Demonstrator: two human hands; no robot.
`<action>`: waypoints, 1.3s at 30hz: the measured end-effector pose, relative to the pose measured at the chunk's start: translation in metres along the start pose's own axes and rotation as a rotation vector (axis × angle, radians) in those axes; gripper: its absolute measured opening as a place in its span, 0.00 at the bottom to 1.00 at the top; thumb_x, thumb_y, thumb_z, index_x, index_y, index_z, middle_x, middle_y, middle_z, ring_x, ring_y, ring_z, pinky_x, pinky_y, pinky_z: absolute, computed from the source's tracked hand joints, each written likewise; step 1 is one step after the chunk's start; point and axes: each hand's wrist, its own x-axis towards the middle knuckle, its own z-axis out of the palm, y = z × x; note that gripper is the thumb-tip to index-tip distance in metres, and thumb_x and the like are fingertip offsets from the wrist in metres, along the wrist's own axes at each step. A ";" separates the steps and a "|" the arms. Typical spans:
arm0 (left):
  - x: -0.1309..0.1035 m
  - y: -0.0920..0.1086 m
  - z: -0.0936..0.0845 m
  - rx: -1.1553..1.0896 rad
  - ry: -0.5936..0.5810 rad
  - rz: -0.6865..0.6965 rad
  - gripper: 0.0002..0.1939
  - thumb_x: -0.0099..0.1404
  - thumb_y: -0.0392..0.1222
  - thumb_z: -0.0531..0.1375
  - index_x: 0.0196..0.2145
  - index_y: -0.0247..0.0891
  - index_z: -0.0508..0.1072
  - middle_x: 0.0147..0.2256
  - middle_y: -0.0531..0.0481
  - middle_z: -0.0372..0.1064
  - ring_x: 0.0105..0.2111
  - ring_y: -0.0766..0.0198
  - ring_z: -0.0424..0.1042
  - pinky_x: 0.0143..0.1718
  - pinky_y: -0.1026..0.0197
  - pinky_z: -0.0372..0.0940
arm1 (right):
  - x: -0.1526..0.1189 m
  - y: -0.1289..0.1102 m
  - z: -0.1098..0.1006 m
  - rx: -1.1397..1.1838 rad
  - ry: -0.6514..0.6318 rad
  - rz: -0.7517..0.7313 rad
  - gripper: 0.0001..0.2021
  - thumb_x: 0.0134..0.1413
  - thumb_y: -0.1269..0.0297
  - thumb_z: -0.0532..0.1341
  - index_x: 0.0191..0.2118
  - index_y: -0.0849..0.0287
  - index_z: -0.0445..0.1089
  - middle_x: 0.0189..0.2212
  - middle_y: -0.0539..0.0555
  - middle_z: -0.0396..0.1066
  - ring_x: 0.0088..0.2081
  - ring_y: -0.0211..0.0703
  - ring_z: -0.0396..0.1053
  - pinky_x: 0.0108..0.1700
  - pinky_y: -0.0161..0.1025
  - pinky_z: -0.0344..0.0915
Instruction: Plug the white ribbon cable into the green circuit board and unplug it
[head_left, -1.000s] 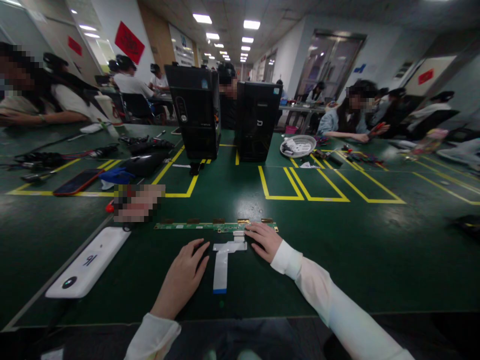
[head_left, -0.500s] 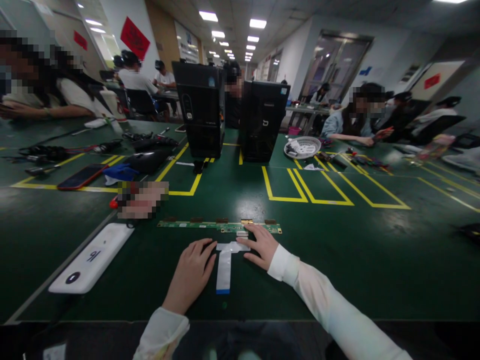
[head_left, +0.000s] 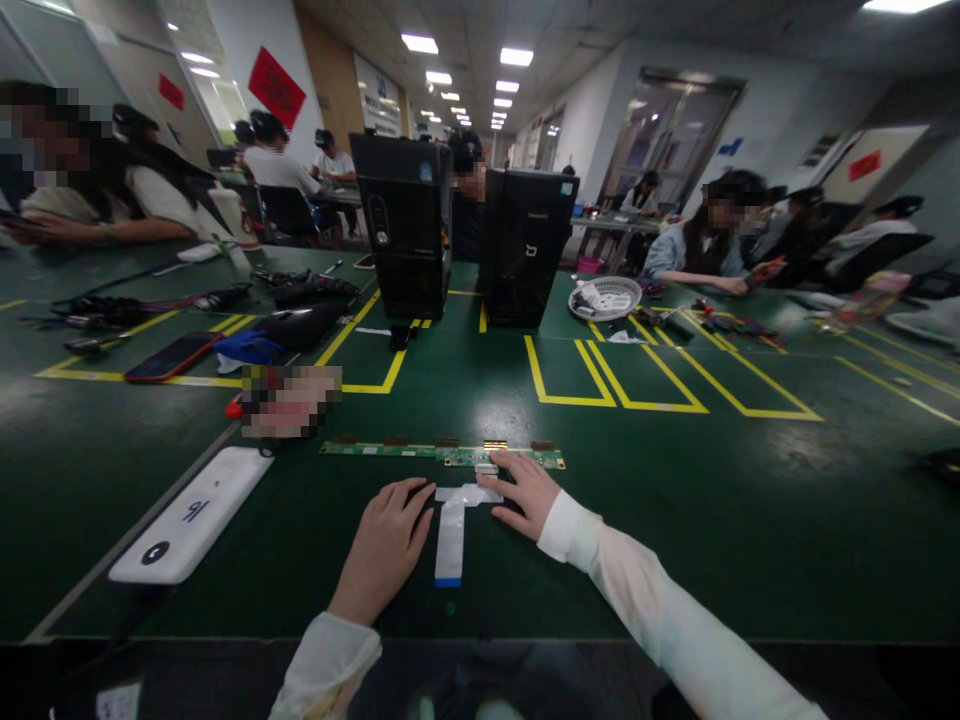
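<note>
A white ribbon cable (head_left: 450, 540) with a blue end lies flat on the green table, its upper part bent sideways. Just above it is a long, narrow green circuit board (head_left: 390, 451) with a connector near its right half. My left hand (head_left: 382, 545) rests palm down to the left of the cable, fingers loosely stretched, with the fingertips at the cable's left tip. With fingers spread, my right hand (head_left: 529, 498) reaches over the right part of the board and the cable's right end. Its fingertips partly hide the connector, so I cannot tell how the cable sits there.
A white device (head_left: 191, 515) marked 16 lies at the left, below a pixelated object (head_left: 292, 402). Two black computer towers (head_left: 401, 225) stand at the back. A white basket (head_left: 604, 297) is at the back right, cables and a phone (head_left: 174, 357) at the back left. People sit around.
The view has shifted very slightly. Both hands, the ribbon cable and the board keep the same positions relative to one another.
</note>
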 end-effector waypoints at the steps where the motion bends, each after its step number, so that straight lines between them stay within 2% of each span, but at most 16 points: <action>1: 0.000 0.000 0.001 0.002 -0.001 0.001 0.17 0.69 0.42 0.50 0.52 0.40 0.69 0.51 0.44 0.67 0.51 0.53 0.65 0.51 0.46 0.64 | -0.002 0.000 -0.001 0.000 -0.004 -0.003 0.26 0.59 0.54 0.57 0.62 0.50 0.60 0.64 0.61 0.52 0.65 0.55 0.49 0.63 0.60 0.48; 5: 0.000 -0.001 0.002 0.004 -0.006 0.006 0.17 0.69 0.42 0.50 0.54 0.39 0.68 0.51 0.43 0.67 0.51 0.53 0.65 0.52 0.46 0.63 | -0.015 0.007 -0.008 -0.005 -0.010 -0.020 0.26 0.59 0.54 0.57 0.63 0.51 0.59 0.64 0.62 0.50 0.65 0.55 0.47 0.63 0.59 0.47; 9: 0.000 0.000 0.001 -0.007 0.004 0.007 0.17 0.69 0.41 0.50 0.53 0.40 0.68 0.51 0.44 0.67 0.51 0.54 0.65 0.52 0.47 0.63 | -0.043 0.028 -0.019 -0.001 0.028 -0.030 0.24 0.60 0.53 0.55 0.61 0.51 0.61 0.64 0.62 0.51 0.64 0.54 0.49 0.62 0.60 0.50; 12: 0.000 0.001 0.000 -0.005 -0.011 0.005 0.18 0.70 0.41 0.50 0.54 0.39 0.68 0.51 0.43 0.66 0.51 0.54 0.65 0.52 0.47 0.63 | -0.074 0.053 -0.026 -0.011 0.090 0.002 0.23 0.61 0.54 0.54 0.59 0.51 0.64 0.63 0.62 0.52 0.63 0.55 0.51 0.61 0.60 0.53; 19: 0.000 0.001 0.000 0.000 -0.006 0.008 0.17 0.69 0.40 0.51 0.54 0.38 0.68 0.51 0.42 0.67 0.50 0.53 0.65 0.52 0.46 0.63 | -0.156 0.108 -0.040 -0.046 0.184 0.188 0.21 0.61 0.55 0.53 0.58 0.52 0.66 0.62 0.61 0.56 0.61 0.56 0.55 0.60 0.58 0.56; 28: 0.000 0.001 -0.001 -0.014 0.013 0.007 0.18 0.69 0.41 0.51 0.54 0.38 0.69 0.51 0.43 0.67 0.50 0.53 0.66 0.51 0.47 0.64 | -0.250 0.172 -0.053 -0.151 0.261 0.407 0.24 0.60 0.50 0.51 0.55 0.56 0.69 0.59 0.62 0.59 0.59 0.57 0.59 0.58 0.56 0.61; 32: 0.000 0.001 -0.001 -0.006 -0.003 0.009 0.18 0.69 0.41 0.51 0.54 0.38 0.69 0.51 0.43 0.67 0.51 0.53 0.66 0.51 0.47 0.64 | -0.274 0.179 -0.057 -0.195 0.301 0.492 0.26 0.59 0.47 0.50 0.54 0.58 0.70 0.58 0.64 0.61 0.58 0.59 0.61 0.58 0.56 0.61; 35: 0.000 0.000 0.000 -0.003 0.002 0.011 0.18 0.69 0.41 0.51 0.54 0.38 0.69 0.51 0.43 0.67 0.50 0.53 0.66 0.51 0.47 0.64 | -0.284 0.177 -0.062 -0.206 0.303 0.573 0.25 0.59 0.48 0.49 0.53 0.57 0.70 0.59 0.63 0.60 0.60 0.57 0.59 0.61 0.54 0.58; 39: -0.001 0.000 0.001 -0.005 0.007 0.014 0.18 0.69 0.41 0.51 0.54 0.38 0.69 0.51 0.43 0.67 0.50 0.53 0.66 0.51 0.47 0.64 | -0.292 0.180 -0.068 -0.210 0.253 0.676 0.25 0.57 0.50 0.50 0.53 0.58 0.70 0.57 0.65 0.61 0.60 0.57 0.59 0.62 0.51 0.57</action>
